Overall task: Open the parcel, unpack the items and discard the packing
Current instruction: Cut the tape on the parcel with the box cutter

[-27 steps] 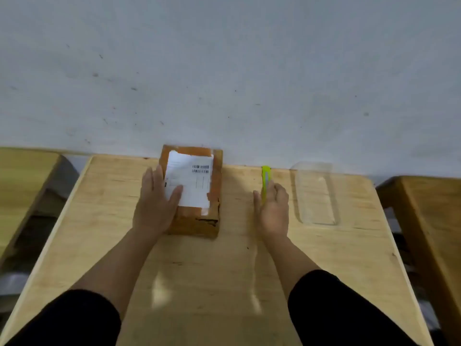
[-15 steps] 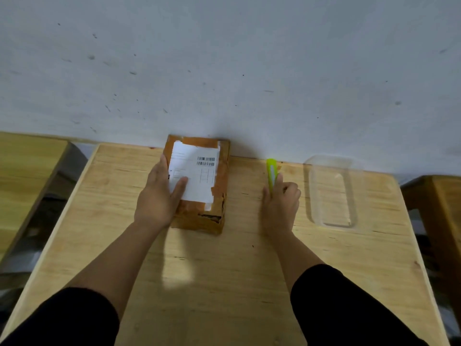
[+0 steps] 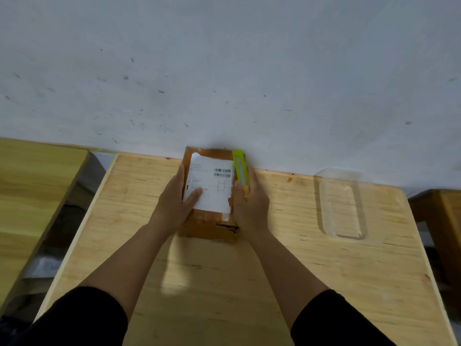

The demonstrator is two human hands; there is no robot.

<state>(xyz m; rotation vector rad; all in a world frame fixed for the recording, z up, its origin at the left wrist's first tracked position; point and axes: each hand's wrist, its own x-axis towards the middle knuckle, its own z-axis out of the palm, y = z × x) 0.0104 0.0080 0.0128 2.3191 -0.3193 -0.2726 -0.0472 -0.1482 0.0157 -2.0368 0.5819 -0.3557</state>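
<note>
A brown cardboard parcel with a white shipping label lies on the wooden table, its far end against the wall. My left hand rests on its left side, thumb on the label. My right hand grips a yellow-green utility knife and holds it along the parcel's right edge, tip pointing away from me. The parcel's near right corner looks torn.
A clear plastic tray lies on the table to the right of the parcel. A white wall runs along the table's far edge. Other wooden tables stand at the left and far right.
My right hand picked the knife up from the table and carried it left to the parcel's right edge. My left hand stayed on the parcel.
</note>
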